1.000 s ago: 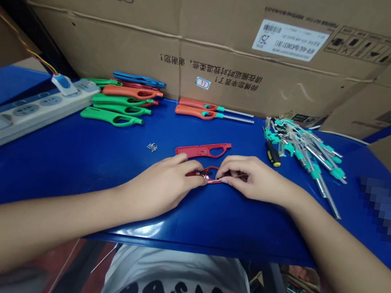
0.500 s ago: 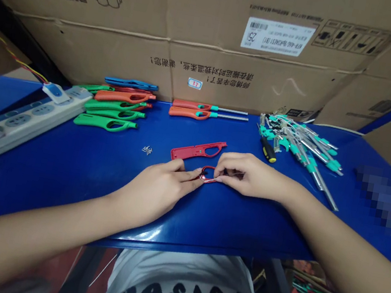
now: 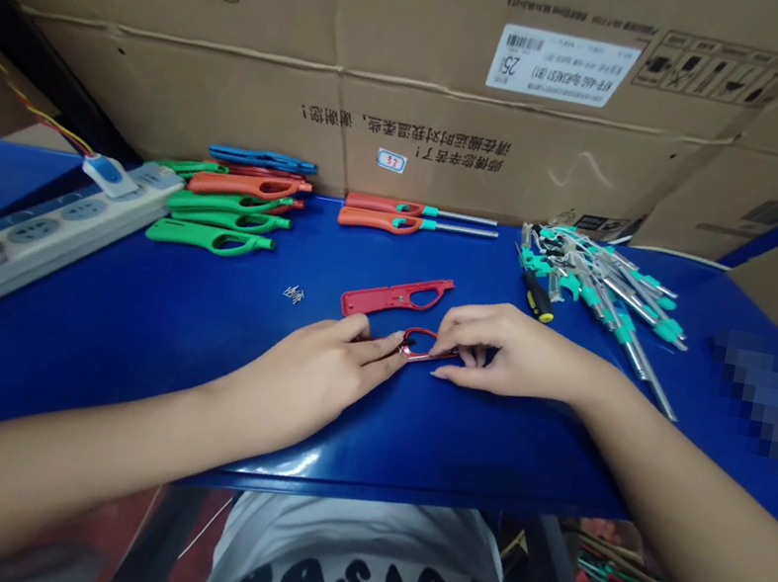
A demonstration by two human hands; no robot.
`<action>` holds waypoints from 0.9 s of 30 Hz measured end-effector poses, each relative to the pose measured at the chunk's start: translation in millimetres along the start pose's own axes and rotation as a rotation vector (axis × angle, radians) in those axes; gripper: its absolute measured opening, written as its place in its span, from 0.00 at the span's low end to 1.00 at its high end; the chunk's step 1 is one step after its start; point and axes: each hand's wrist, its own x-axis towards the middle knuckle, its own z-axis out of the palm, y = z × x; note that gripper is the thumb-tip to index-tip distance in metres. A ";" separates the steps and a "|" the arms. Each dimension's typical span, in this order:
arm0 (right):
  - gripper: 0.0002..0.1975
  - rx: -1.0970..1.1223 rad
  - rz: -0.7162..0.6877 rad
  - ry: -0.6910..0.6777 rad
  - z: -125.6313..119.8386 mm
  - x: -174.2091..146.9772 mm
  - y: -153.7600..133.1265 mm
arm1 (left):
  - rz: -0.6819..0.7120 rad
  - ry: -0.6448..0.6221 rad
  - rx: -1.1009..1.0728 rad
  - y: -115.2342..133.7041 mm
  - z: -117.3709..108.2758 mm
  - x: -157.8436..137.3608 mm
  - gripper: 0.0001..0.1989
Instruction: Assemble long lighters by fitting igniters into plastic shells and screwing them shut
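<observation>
My left hand [image 3: 327, 365] is closed on a red lighter handle half [image 3: 420, 358], its fingers covering the wider end. The loop part of that half shows between my hands, with a pale wire or strip along its near edge and a dark piece inside. Curled over the loop's right side, my right hand [image 3: 488, 349] touches it with the fingertips, the thumb a little lower. Just beyond lies a second red handle half [image 3: 395, 298], inner side up. Small screws [image 3: 293, 293] rest in a pile to its left.
Green, orange and blue handle halves [image 3: 217, 241] are stacked at left beside a white power strip [image 3: 85, 222]. Two orange lighters [image 3: 382, 221] lie at the back. Metal-tubed lighter cores [image 3: 608, 305] and a black-yellow screwdriver [image 3: 538, 297] are at right. A cardboard wall [image 3: 243, 95] stands behind.
My right fingers have shifted slightly along the loop, and the thumb has moved down, away from the fingertips. My left hand keeps its hold. The view has shifted slightly.
</observation>
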 end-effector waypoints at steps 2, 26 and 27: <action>0.09 0.003 0.007 -0.003 -1.3 -0.5 -1.3 | -0.007 0.014 -0.022 -0.1 1.3 -0.4 0.22; 0.10 -0.014 0.004 -0.006 -6.2 -3.1 -1.6 | 0.039 0.151 0.002 -4.8 6.0 -0.7 0.24; 0.11 -0.022 0.001 -0.005 -6.2 -2.7 -2.0 | 0.032 0.163 -0.011 -5.2 6.6 -0.4 0.24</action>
